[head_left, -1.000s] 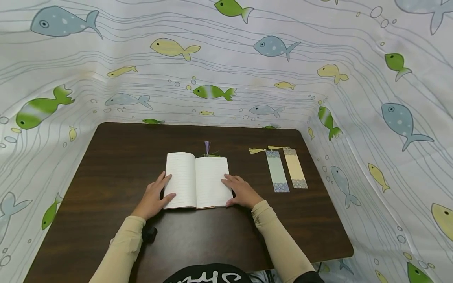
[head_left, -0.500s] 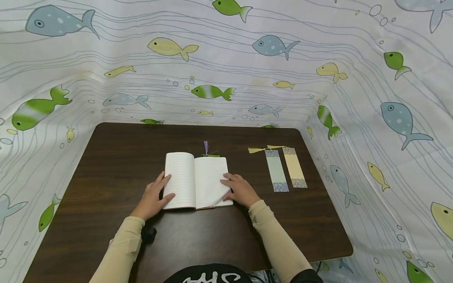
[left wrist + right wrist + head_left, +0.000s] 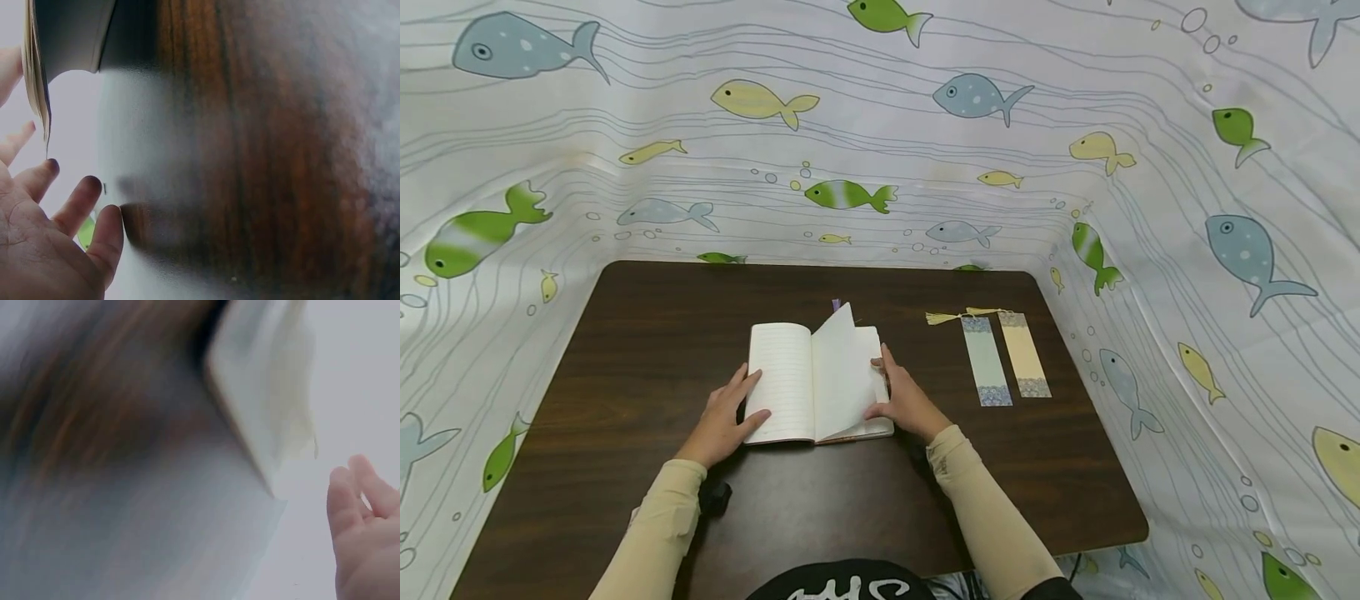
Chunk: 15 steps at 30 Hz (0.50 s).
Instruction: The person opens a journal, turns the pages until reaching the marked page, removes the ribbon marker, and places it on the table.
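Note:
An open lined notebook (image 3: pixel 784 379) lies in the middle of the dark wooden table (image 3: pixel 647 333). My left hand (image 3: pixel 730 412) rests flat on the lower edge of its left page, fingers spread. My right hand (image 3: pixel 883 392) is at the notebook's right edge, where thumb and fingers pinch a lifted page (image 3: pixel 842 367) that stands curved upward. The left wrist view shows the left hand (image 3: pixel 62 225) beside the notebook's edge (image 3: pixel 37 81). The right wrist view is blurred, with the fanned pages (image 3: pixel 262 394) above the right hand (image 3: pixel 359 512).
Two long bookmarks, one pale green (image 3: pixel 987 360) and one yellow (image 3: pixel 1024 354), lie side by side to the right of the notebook, tassels pointing left. A purple tassel (image 3: pixel 836 305) peeks out behind the notebook. A fish-print cloth (image 3: pixel 880 167) surrounds the table.
The right hand slid to the page's outer edge and lifted the right page, which was flat before and now stands up curved. The left hand has stayed still.

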Tool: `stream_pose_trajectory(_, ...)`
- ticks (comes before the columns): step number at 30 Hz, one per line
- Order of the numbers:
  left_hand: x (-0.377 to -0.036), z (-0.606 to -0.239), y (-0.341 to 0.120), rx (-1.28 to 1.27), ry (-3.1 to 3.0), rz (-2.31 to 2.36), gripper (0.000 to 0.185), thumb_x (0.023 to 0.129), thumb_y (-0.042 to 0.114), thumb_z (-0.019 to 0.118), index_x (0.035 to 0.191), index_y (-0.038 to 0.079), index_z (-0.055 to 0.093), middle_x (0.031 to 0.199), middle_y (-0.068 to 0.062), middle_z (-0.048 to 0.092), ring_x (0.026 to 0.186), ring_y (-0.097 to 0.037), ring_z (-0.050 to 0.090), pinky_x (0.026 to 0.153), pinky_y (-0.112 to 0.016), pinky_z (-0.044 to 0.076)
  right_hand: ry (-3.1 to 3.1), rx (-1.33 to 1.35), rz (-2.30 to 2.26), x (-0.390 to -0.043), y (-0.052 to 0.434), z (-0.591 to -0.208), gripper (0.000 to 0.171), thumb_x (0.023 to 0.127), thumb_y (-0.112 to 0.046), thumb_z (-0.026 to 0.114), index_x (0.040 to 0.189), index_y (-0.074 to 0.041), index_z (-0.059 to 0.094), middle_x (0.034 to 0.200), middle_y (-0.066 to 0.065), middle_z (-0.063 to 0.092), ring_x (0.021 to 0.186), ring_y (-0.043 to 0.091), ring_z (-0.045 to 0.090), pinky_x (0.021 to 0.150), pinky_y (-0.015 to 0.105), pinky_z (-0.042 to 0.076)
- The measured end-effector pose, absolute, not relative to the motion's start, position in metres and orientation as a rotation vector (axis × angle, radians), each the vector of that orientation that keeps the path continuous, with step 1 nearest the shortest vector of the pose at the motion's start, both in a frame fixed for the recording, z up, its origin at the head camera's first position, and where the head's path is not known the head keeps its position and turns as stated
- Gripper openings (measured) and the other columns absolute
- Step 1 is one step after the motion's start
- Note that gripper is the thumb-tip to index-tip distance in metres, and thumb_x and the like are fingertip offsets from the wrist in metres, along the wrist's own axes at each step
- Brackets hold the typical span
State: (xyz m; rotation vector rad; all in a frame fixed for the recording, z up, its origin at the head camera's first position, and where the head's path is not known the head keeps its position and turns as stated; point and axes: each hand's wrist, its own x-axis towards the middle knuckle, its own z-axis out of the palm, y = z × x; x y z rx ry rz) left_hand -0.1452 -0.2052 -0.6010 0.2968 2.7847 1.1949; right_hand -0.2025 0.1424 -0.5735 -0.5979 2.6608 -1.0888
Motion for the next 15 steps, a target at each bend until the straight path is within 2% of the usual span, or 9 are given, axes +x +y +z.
stream_pose_trajectory(2,-0.145,-0.601,-0.205,0.299,2.786,1.195,0.078,0.1,0.046,0.064,0.161,0.012,0.029,0.168,-0.022,0.012,0.143,-0.051,0.021,0.103,-0.076,0.03,2.603,-0.623,-1.114,-0.2,0.141,-0.569,0.124,0.078,-0.027,0.089,0.162,-0.002,0.002,0.157,0.011,0.044,0.141,0.034,0.045,0.114,0.048,0.036)
stream_pose_trajectory(5,-0.146,-0.6,-0.204,0.3,2.788,1.199,0.078,0.1,0.046,0.064,0.161,0.012,0.03,0.168,-0.022,0.012,0.143,-0.051,0.022,0.103,-0.076,0.03,2.455,-0.67,-1.229,-0.197,0.137,-0.563,0.117,0.083,-0.032,0.084,0.164,-0.006,0.003,0.16,0.012,0.04,0.14,0.033,0.047,0.113,0.047,0.038)
stream_pose_trajectory(7,-0.146,-0.6,-0.204,0.305,2.791,1.199,0.078,0.1,0.046,0.063,0.161,0.012,0.029,0.168,-0.022,0.012,0.142,-0.052,0.022,0.102,-0.076,0.03,2.34,-0.714,-1.313,-0.194,0.132,-0.56,0.115,0.084,-0.046,0.078,0.164,-0.011,0.003,0.162,0.013,0.034,0.142,0.032,0.044,0.113,0.046,0.039)
stream_pose_trajectory(10,-0.146,-0.6,-0.204,0.308,2.792,1.197,0.078,0.1,0.047,0.063,0.161,0.012,0.029,0.168,-0.022,0.012,0.142,-0.052,0.022,0.102,-0.076,0.03,2.227,-0.812,-1.335,-0.19,0.121,-0.559,0.118,0.077,-0.071,0.064,0.165,-0.016,0.009,0.167,0.012,0.024,0.149,0.029,0.034,0.116,0.045,0.036)
stream_pose_trajectory(12,-0.146,-0.6,-0.204,0.308,2.794,1.193,0.078,0.1,0.047,0.063,0.161,0.013,0.029,0.168,-0.022,0.012,0.142,-0.052,0.023,0.102,-0.076,0.03,2.24,-0.88,-1.256,-0.187,0.113,-0.56,0.122,0.068,-0.085,0.053,0.165,-0.021,0.015,0.168,0.005,0.022,0.151,0.024,0.029,0.118,0.043,0.033)
stream_pose_trajectory(13,-0.146,-0.6,-0.204,0.303,2.794,1.193,0.079,0.1,0.048,0.063,0.161,0.013,0.029,0.168,-0.021,0.012,0.142,-0.051,0.023,0.102,-0.076,0.031,2.25,-0.922,-1.212,-0.185,0.109,-0.561,0.122,0.067,-0.087,0.049,0.165,-0.021,0.017,0.168,0.004,0.021,0.151,0.023,0.028,0.118,0.043,0.032)
stream_pose_trajectory(15,-0.146,-0.6,-0.204,0.301,2.796,1.183,0.079,0.1,0.048,0.063,0.161,0.013,0.029,0.168,-0.021,0.012,0.142,-0.051,0.023,0.103,-0.076,0.031,2.284,-0.986,-1.114,-0.183,0.1,-0.563,0.11,0.076,-0.078,0.059,0.164,-0.021,0.023,0.168,0.0,0.022,0.152,0.019,0.026,0.118,0.04,0.031)
